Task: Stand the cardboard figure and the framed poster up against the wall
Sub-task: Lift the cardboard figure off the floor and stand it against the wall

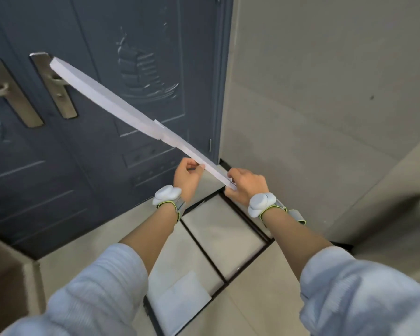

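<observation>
My left hand (pixel 188 177) and right hand (pixel 246 184) pinch the near end of the edge-on white cardboard figure (pixel 121 110), which slants toward ten o'clock across the grey door (pixel 95 166).

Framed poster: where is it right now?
In the head view the framed poster lies flat on the floor, centre frame below both hands, beside the dark door and near the wall corner.
</observation>
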